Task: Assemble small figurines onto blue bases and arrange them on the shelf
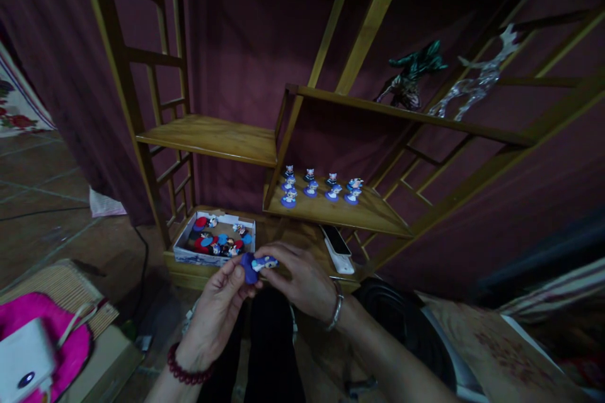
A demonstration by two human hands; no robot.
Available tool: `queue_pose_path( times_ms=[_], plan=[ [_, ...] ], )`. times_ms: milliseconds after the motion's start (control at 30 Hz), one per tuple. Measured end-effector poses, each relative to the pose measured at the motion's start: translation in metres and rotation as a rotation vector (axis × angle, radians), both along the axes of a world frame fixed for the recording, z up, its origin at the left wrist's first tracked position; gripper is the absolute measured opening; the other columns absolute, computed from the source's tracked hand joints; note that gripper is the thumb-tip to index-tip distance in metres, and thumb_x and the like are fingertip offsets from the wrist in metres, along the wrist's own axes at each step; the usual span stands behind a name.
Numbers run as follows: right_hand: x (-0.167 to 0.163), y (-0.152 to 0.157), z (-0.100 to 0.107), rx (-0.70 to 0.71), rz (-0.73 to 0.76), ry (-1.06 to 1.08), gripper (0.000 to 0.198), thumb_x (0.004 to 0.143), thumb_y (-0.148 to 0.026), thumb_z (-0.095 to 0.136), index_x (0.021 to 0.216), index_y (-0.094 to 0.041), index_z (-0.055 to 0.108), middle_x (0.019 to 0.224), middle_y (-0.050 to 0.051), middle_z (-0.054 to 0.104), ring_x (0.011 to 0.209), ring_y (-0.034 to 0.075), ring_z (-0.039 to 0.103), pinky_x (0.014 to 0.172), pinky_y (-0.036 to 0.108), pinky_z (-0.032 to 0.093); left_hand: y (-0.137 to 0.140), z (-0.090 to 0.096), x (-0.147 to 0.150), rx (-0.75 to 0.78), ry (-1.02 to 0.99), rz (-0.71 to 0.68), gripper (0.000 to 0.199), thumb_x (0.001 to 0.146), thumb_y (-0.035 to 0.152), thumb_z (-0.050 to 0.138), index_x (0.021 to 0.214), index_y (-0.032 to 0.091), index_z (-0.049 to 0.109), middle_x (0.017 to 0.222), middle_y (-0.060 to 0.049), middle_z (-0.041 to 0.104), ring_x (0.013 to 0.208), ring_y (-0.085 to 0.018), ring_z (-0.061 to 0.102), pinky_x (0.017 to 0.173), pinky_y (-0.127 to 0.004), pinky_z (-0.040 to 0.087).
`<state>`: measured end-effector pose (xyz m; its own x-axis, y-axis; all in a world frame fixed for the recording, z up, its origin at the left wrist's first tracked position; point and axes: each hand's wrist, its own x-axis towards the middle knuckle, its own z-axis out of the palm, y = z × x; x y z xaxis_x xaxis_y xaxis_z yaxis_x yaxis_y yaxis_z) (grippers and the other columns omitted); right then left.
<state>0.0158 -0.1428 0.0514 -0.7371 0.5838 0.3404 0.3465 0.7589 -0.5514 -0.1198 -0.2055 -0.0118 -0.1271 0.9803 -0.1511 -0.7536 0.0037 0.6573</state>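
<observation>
A small purple-and-white figurine on a round purple base is between my two hands, lying sideways. My left hand pinches the base, thumb on top. The fingers of my right hand are closed on the figurine's head end. Just beyond my left hand stands a shallow white box holding several figurines with red and blue bases. Past my right hand, several figurines like the held one stand upright in rows on the low wooden shelf, such as a front-left figurine.
A phone and a white device lie on the bottom board right of the box. Higher up, a dark green statuette and a clear deer figure stand on a shelf. At left, a white device rests on a pink cushion.
</observation>
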Motion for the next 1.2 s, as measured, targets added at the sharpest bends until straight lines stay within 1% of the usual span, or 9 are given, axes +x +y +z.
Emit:
queue_pose_path(
  times_ms=[133,267,367,533,733,1033,1200],
  plan=[
    [-0.001,0.0001,-0.0017,0.012,-0.001,0.04,0.022,0.081,-0.019,0.049,0.101,-0.023,0.057,0.096,0.002,0.061,0.09,0.012,0.057,0.08,0.024,0.044,-0.0003,0.0002,-0.0014,0.02,0.014,0.008,0.026,0.066,0.026,0.067,0.089,0.015,0.064,0.075,-0.003,0.064,0.065,-0.011,0.058,0.061,-0.022,0.045],
    [-0.0012,0.0009,-0.0032,0.034,0.023,0.042,0.021,0.082,-0.021,0.049,0.101,-0.023,0.058,0.097,0.002,0.062,0.089,0.012,0.057,0.08,0.024,0.045,-0.0015,-0.0008,-0.0019,0.016,-0.009,-0.009,0.019,0.069,0.026,0.065,0.084,0.015,0.065,0.075,-0.003,0.065,0.066,-0.011,0.059,0.064,-0.021,0.046],
    [-0.0009,0.0016,-0.0037,0.085,0.04,0.054,0.021,0.082,-0.022,0.049,0.102,-0.023,0.058,0.098,0.003,0.062,0.091,0.012,0.057,0.081,0.025,0.044,-0.0025,0.0002,-0.0018,0.014,-0.042,-0.011,0.019,0.068,0.027,0.065,0.083,0.015,0.065,0.076,-0.002,0.065,0.067,-0.011,0.059,0.066,-0.022,0.047],
    [-0.0019,0.0017,-0.0029,0.169,0.065,0.054,0.02,0.083,-0.022,0.048,0.101,-0.021,0.058,0.097,0.003,0.063,0.09,0.012,0.056,0.083,0.026,0.044,-0.0022,0.0028,-0.0018,0.034,-0.047,-0.003,0.018,0.066,0.026,0.067,0.079,0.014,0.065,0.074,-0.002,0.065,0.065,-0.011,0.059,0.063,-0.021,0.047],
    [-0.0049,0.0015,-0.002,0.245,0.071,0.056,0.019,0.083,-0.022,0.049,0.098,-0.019,0.059,0.095,0.004,0.064,0.088,0.013,0.057,0.081,0.027,0.045,-0.0027,0.0052,-0.0015,0.019,-0.065,0.002,0.017,0.064,0.027,0.069,0.073,0.014,0.064,0.071,-0.001,0.064,0.063,-0.01,0.059,0.063,-0.021,0.048],
    [-0.0084,0.0026,-0.0044,0.223,0.058,0.036,0.019,0.082,-0.021,0.05,0.098,-0.02,0.059,0.093,0.004,0.064,0.086,0.013,0.058,0.079,0.026,0.046,-0.0035,-0.0003,-0.0043,0.011,-0.072,-0.026,0.015,0.069,0.028,0.064,0.072,0.014,0.064,0.071,-0.002,0.064,0.063,-0.01,0.058,0.064,-0.021,0.048],
    [-0.0095,0.0017,-0.0032,0.231,0.056,0.028,0.018,0.082,-0.02,0.05,0.098,-0.019,0.06,0.093,0.005,0.064,0.086,0.013,0.058,0.079,0.026,0.046,-0.0047,-0.0007,-0.0044,-0.006,-0.06,-0.038,0.018,0.07,0.031,0.063,0.073,0.013,0.064,0.071,-0.002,0.064,0.062,-0.009,0.058,0.062,-0.02,0.047]
  ],
)
